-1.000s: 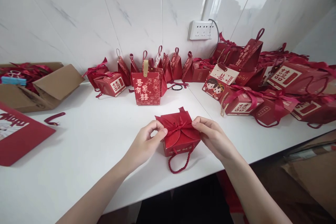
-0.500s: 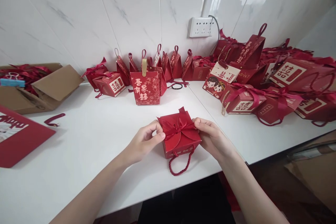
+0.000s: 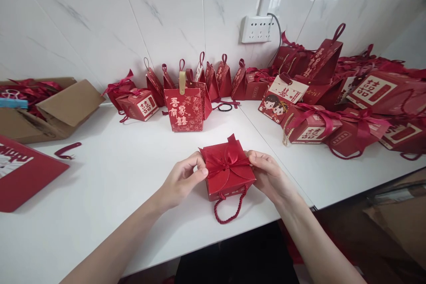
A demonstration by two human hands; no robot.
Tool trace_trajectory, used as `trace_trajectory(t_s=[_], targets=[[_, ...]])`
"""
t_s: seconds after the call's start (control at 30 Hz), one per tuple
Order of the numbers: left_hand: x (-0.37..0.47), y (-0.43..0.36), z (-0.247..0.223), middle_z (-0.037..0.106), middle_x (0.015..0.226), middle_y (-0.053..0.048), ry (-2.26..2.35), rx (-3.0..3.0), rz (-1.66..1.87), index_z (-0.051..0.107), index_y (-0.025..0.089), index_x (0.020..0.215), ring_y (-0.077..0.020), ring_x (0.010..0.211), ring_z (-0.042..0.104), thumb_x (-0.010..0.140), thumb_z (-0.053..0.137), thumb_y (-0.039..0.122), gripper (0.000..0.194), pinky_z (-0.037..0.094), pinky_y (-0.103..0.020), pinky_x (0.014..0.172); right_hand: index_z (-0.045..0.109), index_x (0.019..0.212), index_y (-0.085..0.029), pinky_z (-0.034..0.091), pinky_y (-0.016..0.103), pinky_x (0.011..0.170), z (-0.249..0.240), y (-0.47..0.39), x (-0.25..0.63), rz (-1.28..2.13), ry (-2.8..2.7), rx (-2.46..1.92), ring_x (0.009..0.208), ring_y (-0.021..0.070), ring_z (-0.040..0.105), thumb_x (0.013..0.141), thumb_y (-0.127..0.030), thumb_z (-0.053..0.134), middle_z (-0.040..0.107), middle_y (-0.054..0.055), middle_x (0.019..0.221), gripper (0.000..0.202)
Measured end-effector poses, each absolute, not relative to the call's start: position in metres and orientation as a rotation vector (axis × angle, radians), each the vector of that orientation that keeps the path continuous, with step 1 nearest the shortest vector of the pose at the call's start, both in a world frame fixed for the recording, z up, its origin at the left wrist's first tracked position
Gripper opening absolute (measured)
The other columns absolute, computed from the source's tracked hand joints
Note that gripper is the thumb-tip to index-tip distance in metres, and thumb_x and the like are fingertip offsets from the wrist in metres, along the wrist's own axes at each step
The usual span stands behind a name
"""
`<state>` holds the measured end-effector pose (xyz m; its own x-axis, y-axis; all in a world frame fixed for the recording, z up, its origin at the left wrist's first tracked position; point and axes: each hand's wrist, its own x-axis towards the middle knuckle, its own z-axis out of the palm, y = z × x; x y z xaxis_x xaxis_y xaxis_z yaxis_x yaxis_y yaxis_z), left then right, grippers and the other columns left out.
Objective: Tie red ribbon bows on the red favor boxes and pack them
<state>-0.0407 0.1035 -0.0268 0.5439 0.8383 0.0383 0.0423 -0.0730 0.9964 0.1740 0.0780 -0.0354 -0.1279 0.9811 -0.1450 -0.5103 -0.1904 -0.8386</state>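
Note:
A red gift box [image 3: 229,179] sits near the front edge of the white table, its curved flaps folded over the top. A red ribbon [image 3: 229,159] is tied in a bow across the lid. At the box's left side, my left hand [image 3: 188,175] pinches the ribbon between thumb and fingers. My right hand [image 3: 268,168] pinches the ribbon at the right side, its lower fingers beside the box. A twisted red cord handle [image 3: 229,218] hangs from the front of the box onto the table.
Red bags [image 3: 186,111] stand along the tiled wall behind. Many red boxes [image 3: 313,128] are piled at the right. An open cardboard box [image 3: 71,102] with ribbons and a large red bag [image 3: 29,177] are at the left. A strap [image 3: 67,150] lies nearby.
The camera view has shifted slightly. The ribbon looks a little tauter between my hands, and its knot sits a bit flatter. Both hands keep their pinch.

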Motion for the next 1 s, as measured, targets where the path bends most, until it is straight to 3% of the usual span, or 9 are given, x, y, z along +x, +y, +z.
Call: trace_trajectory(t_s=[0.17, 0.3, 0.4, 0.5, 0.63, 0.73, 0.83, 0.9, 1.0], targets=[[-0.039, 0.106, -0.030, 0.039, 0.070, 0.003, 0.801, 1.449, 0.814, 0.040, 0.018, 0.064, -0.0106, 0.063, 0.036, 0.085, 0.052, 0.034, 0.028, 0.031, -0.025, 0.060, 0.039, 0.056, -0.019, 0.027, 0.023, 0.050, -0.039, 0.075, 0.181, 1.651, -0.884, -0.838, 0.052, 0.0089, 0.032, 0.071, -0.036, 0.071, 0.038, -0.004, 0.058, 0.039], [-0.042, 0.108, -0.030, 0.044, 0.079, 0.002, 0.810, 1.369, 0.869, 0.043, 0.020, 0.079, -0.0124, 0.071, 0.043, 0.075, 0.061, 0.045, 0.031, 0.037, -0.026, 0.066, 0.054, 0.068, -0.020, 0.040, 0.027, 0.063, -0.050, 0.077, 0.188, 1.500, -0.927, -0.857, 0.068, 0.0148, 0.047, 0.075, -0.056, 0.062, 0.049, 0.001, 0.073, 0.037], [-0.045, 0.109, -0.029, 0.048, 0.107, -0.004, 0.851, 1.530, 0.798, 0.040, 0.026, 0.111, -0.0198, 0.096, 0.050, 0.059, 0.077, 0.043, 0.066, 0.040, -0.034, 0.085, 0.062, 0.095, -0.025, 0.042, 0.033, 0.082, -0.055, 0.081, 0.187, 1.339, -0.998, -0.941, 0.099, 0.0213, 0.052, 0.082, -0.060, 0.049, 0.058, 0.005, 0.105, 0.039], [-0.051, 0.116, -0.026, 0.046, 0.118, -0.009, 0.982, 1.632, 0.727, 0.028, 0.027, 0.128, -0.0245, 0.111, 0.048, 0.061, 0.076, 0.039, 0.083, 0.034, -0.043, 0.099, 0.057, 0.114, -0.027, 0.038, 0.039, 0.095, -0.051, 0.072, 0.183, 1.291, -1.187, -0.979, 0.116, 0.0235, 0.048, 0.088, -0.059, 0.040, 0.056, 0.006, 0.123, 0.045], [-0.062, 0.131, -0.022, 0.050, 0.116, -0.010, 1.392, 1.519, 1.093, 0.035, 0.023, 0.124, -0.0256, 0.118, 0.045, 0.069, 0.064, 0.044, 0.066, 0.033, -0.045, 0.101, 0.065, 0.069, -0.018, 0.043, 0.035, 0.080, -0.038, 0.041, 0.190, 1.228, -1.389, -1.160, 0.079, 0.0211, 0.061, 0.091, -0.056, 0.038, 0.068, 0.007, 0.078, 0.051], [-0.066, 0.135, -0.019, 0.054, 0.117, -0.010, 1.434, 1.448, 1.199, 0.046, 0.022, 0.114, -0.0257, 0.119, 0.046, 0.074, 0.057, 0.046, 0.048, 0.033, -0.044, 0.102, 0.046, 0.042, -0.019, 0.040, 0.031, 0.057, -0.031, 0.030, 0.203, 1.124, -1.299, -1.195, 0.046, 0.0144, 0.049, 0.089, -0.057, 0.038, 0.054, 0.003, 0.044, 0.061], [-0.060, 0.129, -0.019, 0.056, 0.119, -0.008, 1.322, 1.502, 1.165, 0.052, 0.023, 0.106, -0.0254, 0.121, 0.047, 0.077, 0.055, 0.048, 0.038, 0.035, -0.041, 0.102, 0.035, 0.041, -0.021, 0.034, 0.029, 0.049, -0.026, 0.042, 0.212, 0.822, -1.170, -1.301, 0.040, 0.0112, 0.038, 0.088, -0.054, 0.043, 0.041, -0.001, 0.039, 0.058], [-0.053, 0.123, -0.022, 0.056, 0.120, -0.007, 1.255, 1.556, 1.124, 0.052, 0.024, 0.105, -0.0246, 0.122, 0.046, 0.079, 0.054, 0.047, 0.035, 0.036, -0.039, 0.101, 0.047, 0.052, -0.020, 0.038, 0.029, 0.054, -0.025, 0.057, 0.212, 0.718, -1.255, -1.354, 0.050, 0.0131, 0.047, 0.085, -0.050, 0.051, 0.052, 0.000, 0.052, 0.045], [-0.046, 0.117, -0.026, 0.054, 0.123, -0.006, 1.160, 1.598, 1.058, 0.047, 0.025, 0.111, -0.0227, 0.122, 0.046, 0.082, 0.054, 0.044, 0.036, 0.035, -0.039, 0.102, 0.058, 0.102, -0.022, 0.047, 0.033, 0.074, -0.023, 0.080, 0.205, 0.781, -1.531, -1.265, 0.094, 0.0213, 0.058, 0.075, -0.047, 0.064, 0.060, 0.008, 0.111, 0.037]])
